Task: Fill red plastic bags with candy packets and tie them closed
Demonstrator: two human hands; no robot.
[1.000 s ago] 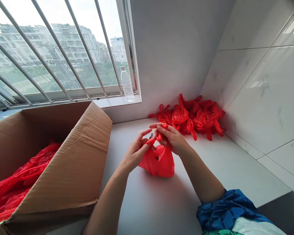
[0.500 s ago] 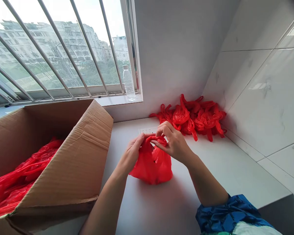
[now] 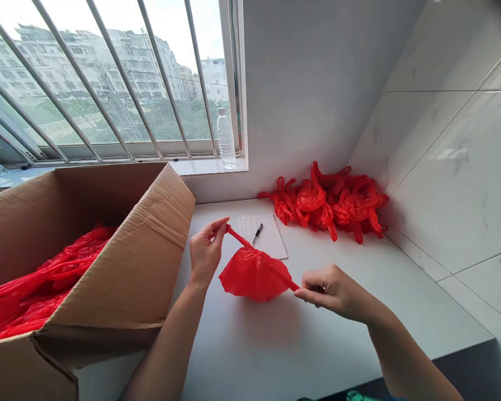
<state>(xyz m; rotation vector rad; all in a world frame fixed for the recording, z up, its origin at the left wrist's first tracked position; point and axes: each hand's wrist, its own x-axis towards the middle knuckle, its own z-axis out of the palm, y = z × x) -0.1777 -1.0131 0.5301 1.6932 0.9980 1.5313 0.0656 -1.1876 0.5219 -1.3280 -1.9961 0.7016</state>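
A red plastic bag point(image 3: 254, 278) is stretched between my two hands above the white tabletop point(image 3: 242, 356), its top drawn together in a gathered knot. My left hand point(image 3: 207, 250) pinches one handle, pulled up and to the left. The other handle runs down to the right, where my right hand point(image 3: 328, 287) grips its end between thumb and fingers. The bag looks puffed out below the gather; what it contains, if anything, is hidden.
An open cardboard box point(image 3: 121, 267) with red plastic bags point(image 3: 62, 278) stands at left. A heap of bunched red bags point(image 3: 329, 197) lies against the back wall. Behind my hands are a paper sheet point(image 3: 271, 239) and a pen point(image 3: 258, 233). A clear bottle point(image 3: 226, 139) stands on the windowsill.
My hands have moved apart, left hand to the left, right hand right and down, each drawing out a handle. The bag's open loops have tightened into a gather. The paper and pen are uncovered.
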